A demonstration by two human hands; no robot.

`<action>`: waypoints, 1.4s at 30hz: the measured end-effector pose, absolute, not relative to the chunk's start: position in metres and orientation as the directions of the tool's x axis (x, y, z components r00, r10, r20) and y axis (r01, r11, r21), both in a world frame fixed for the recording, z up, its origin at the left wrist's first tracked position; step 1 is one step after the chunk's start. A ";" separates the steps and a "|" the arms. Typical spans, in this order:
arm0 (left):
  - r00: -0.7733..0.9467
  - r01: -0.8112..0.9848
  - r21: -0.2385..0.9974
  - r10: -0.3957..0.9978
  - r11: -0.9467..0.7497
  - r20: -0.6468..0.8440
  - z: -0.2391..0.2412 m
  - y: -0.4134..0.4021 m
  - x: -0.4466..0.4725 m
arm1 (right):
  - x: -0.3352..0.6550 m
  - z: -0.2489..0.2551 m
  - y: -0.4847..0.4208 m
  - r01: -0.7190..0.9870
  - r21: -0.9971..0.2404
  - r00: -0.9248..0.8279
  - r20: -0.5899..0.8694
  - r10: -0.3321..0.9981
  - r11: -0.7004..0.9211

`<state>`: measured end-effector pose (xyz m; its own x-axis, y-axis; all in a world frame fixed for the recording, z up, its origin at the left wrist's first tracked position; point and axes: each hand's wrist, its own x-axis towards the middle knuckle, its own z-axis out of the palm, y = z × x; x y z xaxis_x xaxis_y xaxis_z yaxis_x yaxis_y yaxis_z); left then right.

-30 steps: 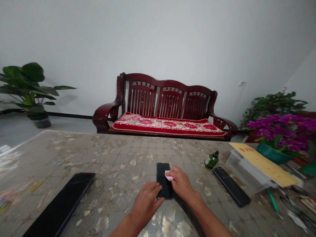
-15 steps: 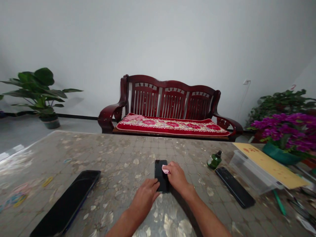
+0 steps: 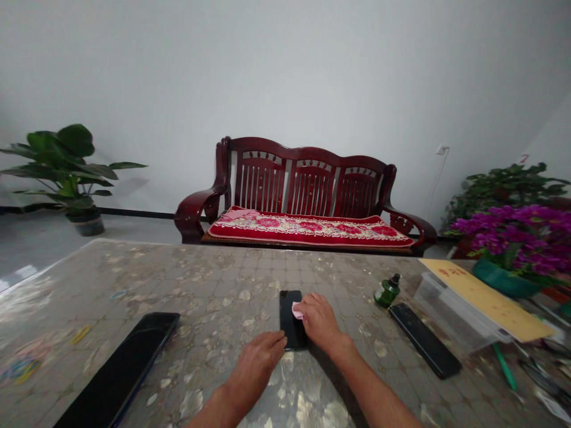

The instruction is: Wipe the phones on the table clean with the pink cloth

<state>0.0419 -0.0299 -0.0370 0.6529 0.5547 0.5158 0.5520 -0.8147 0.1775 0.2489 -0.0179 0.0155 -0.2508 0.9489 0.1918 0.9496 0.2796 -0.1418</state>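
A black smartphone (image 3: 289, 330) lies flat on the table, dark face up. My right hand (image 3: 319, 321) is closed on a small pink cloth (image 3: 297, 310), which rests against the phone's face near its right edge. The fingers of my left hand (image 3: 262, 355) are together and grip the phone at its lower left edge; the thumb's hold is partly hidden. To the right stands a small green bottle (image 3: 387, 291) with a black top, beside another black phone (image 3: 423, 340).
A large black tablet-like device (image 3: 122, 368) lies at left, near coloured rubber bands (image 3: 27, 362). On the right, a clear plastic box (image 3: 450, 312) carries a yellow envelope (image 3: 486, 297); behind it is a pot of purple flowers (image 3: 508, 279). A wooden bench (image 3: 307, 184) stands beyond the table (image 3: 232, 279).
My left hand has drawn back slightly down and left along the phone's edge. The cloth in my right hand has shifted slightly down the phone's face.
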 end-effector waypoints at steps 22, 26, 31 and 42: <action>0.624 0.533 0.206 0.546 -0.821 0.559 -0.029 -0.031 0.043 | 0.229 0.017 -0.016 0.926 -0.177 -0.306 0.160 0.938 0.332; 0.617 0.543 0.221 0.564 -0.810 0.549 -0.032 -0.031 0.044 | 0.227 0.013 -0.010 0.930 -0.194 -0.277 0.185 0.943 0.312; 0.608 0.537 0.199 0.540 -0.819 0.581 -0.038 -0.029 0.044 | 0.220 0.015 0.013 0.946 -0.183 -0.236 0.185 0.954 0.269; 0.610 0.551 0.222 0.570 -0.804 0.550 -0.032 -0.032 0.045 | 0.224 0.019 0.002 0.932 -0.169 -0.288 0.193 0.938 0.321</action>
